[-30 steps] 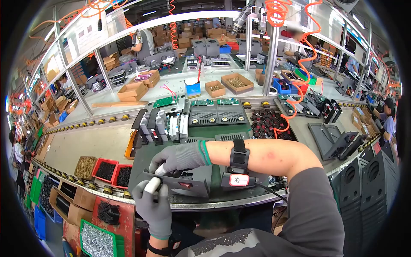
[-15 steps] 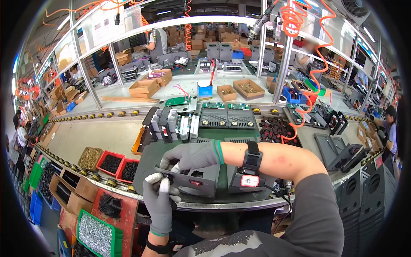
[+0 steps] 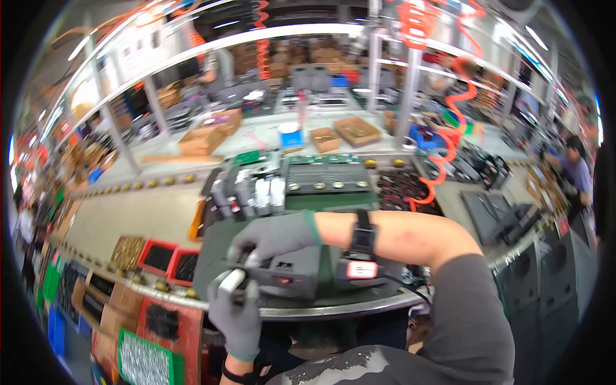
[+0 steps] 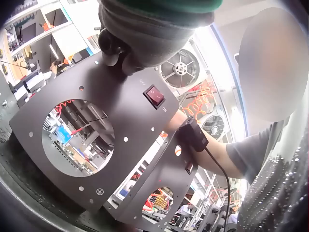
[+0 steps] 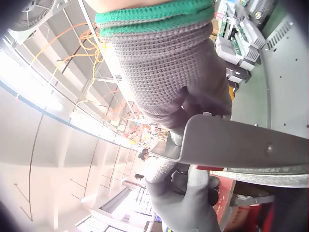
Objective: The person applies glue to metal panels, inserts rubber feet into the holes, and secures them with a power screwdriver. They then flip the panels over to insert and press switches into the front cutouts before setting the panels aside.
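1. plainly a piece of thin sheet metal, the grey panel [image 3: 290, 274] stands on edge at the near rim of the green mat [image 3: 215, 244], tilted a little, right in front of the person.
2. its face is pierced by large round openings and small screw holes, and it carries a red rocker switch [image 4: 155, 95]. a folded flange runs along one edge in the right wrist view.
3. i judge it stiff and fairly light, with a smooth painted skin that could slide in knit gloves and thin cut edges that could bite. it will not sag, though it could twist if held by one corner.
4. the flange and the solid border look like the best places to take hold. the switch and the rims of the openings are better left alone.
5. the right hand [image 3: 273, 236] reaches across from the right, its gloved fingers curled over the top edge at the panel's left end.
6. the left hand [image 3: 237, 316] comes up from below the bench edge and pinches that same end, a pale fingertip lying on the near face. the head view is blurred, so i cannot tell the finer finger placement.
7. further out, red bins [image 3: 170, 260] of small dark parts sit to the left of the mat, and more grey housings [image 3: 327, 174] lie beyond it.
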`<state>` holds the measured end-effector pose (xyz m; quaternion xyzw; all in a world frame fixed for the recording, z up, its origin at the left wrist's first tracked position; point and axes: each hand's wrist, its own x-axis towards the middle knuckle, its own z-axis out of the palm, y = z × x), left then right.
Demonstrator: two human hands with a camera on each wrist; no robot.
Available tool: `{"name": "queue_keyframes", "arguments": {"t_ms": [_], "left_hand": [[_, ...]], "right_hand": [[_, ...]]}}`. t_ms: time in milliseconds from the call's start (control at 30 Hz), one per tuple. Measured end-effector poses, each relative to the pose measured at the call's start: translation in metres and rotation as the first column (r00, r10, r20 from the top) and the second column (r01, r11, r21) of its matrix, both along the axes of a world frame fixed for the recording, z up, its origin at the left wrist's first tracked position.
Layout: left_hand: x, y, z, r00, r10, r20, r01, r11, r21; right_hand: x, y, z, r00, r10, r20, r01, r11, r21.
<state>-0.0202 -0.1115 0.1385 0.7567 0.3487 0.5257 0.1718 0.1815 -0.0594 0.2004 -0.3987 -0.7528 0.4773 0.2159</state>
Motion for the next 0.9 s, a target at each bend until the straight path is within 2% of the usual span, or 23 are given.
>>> {"name": "queue_keyframes", "arguments": {"t_ms": [67,100,133,167,233,300,367,433,467,533,567,600,633,667,700,767,800,833,867,900], "left_hand": [[0.003,0.008,-0.012,1.0,-0.017,0.023,0.013,0.989,0.149],[0.001,0.016,-0.026,0.999,-0.035,0.041,0.029,0.99,0.138],[0.002,0.022,-0.034,0.968,-0.119,0.222,0.132,0.99,-0.044],[0.006,0.025,-0.037,0.911,-0.126,0.392,0.219,0.954,-0.202],[0.008,0.018,-0.019,0.889,-0.035,0.457,0.274,0.841,-0.466],[0.017,0.01,-0.01,0.827,0.04,0.56,0.32,0.786,-0.529],[0.02,0.008,-0.009,0.841,0.066,0.537,0.276,0.802,-0.529],[0.016,0.006,-0.008,0.867,0.076,0.492,0.265,0.766,-0.586],[0.016,0.008,-0.012,0.867,0.076,0.492,0.265,0.767,-0.585],[0.015,0.014,-0.024,0.905,0.025,0.425,0.156,0.909,-0.386],[0.013,0.016,-0.026,0.906,0.032,0.422,0.149,0.909,-0.389],[0.01,0.018,-0.027,0.977,-0.009,0.212,0.023,0.998,-0.063],[0.008,0.019,-0.028,0.999,0.031,-0.011,-0.026,0.956,0.292],[0.007,0.018,-0.028,1.0,-0.017,0.015,0.014,0.987,0.162],[0.005,0.016,-0.028,1.0,-0.01,0.013,0.008,0.986,0.164],[0.002,0.012,-0.026,0.999,-0.037,-0.017,0.038,0.999,0.038],[0.0,0.02,-0.025,0.996,-0.021,-0.09,0.046,0.957,0.286],[0.001,0.02,-0.028,0.996,-0.017,-0.09,0.042,0.957,0.287],[0.002,0.019,-0.034,0.981,-0.112,0.157,0.108,0.994,0.03],[0.003,0.02,-0.041,0.903,-0.133,0.409,0.232,0.951,-0.203]], "right_hand": [[0.005,0.0,-0.003,0.998,0.012,0.062,-0.02,0.992,0.121],[0.004,-0.003,0.002,0.995,0.01,0.101,-0.026,0.986,0.162],[-0.001,-0.005,0.002,0.99,-0.051,0.132,0.024,0.981,0.195],[-0.004,-0.005,0.0,0.982,-0.096,0.165,0.058,0.973,0.223],[-0.007,-0.004,0.0,0.972,-0.133,0.193,0.106,0.984,0.141],[-0.005,-0.006,-0.001,0.977,-0.126,0.172,0.104,0.986,0.13],[-0.005,-0.004,-0.002,0.986,-0.103,0.134,0.091,0.992,0.092],[-0.002,-0.001,-0.002,0.991,-0.062,0.12,0.053,0.995,0.08],[-0.001,-0.002,0.0,0.993,-0.062,0.098,0.057,0.997,0.057],[0.003,-0.005,0.003,0.995,-0.059,0.075,0.056,0.998,0.032],[0.003,-0.006,0.004,0.993,-0.067,0.095,0.065,0.998,0.025],[0.003,-0.007,0.004,0.991,-0.074,0.114,0.072,0.997,0.019],[0.002,-0.006,0.002,0.992,-0.065,0.111,0.063,0.998,0.018],[0.003,-0.004,0.0,0.99,-0.073,0.121,0.07,0.997,0.026],[0.003,-0.003,-0.001,0.988,-0.083,0.132,0.079,0.996,0.034],[0.003,-0.005,-0.002,0.988,-0.099,0.12,0.094,0.994,0.048],[0.001,-0.005,0.0,0.975,-0.134,0.179,0.124,0.99,0.062],[0.0,-0.005,0.001,0.957,-0.169,0.236,0.154,0.985,0.078],[0.001,-0.008,0.003,0.957,-0.166,0.236,0.151,0.985,0.078],[0.002,-0.011,0.007,0.97,-0.138,0.201,0.131,0.99,0.051]]}}
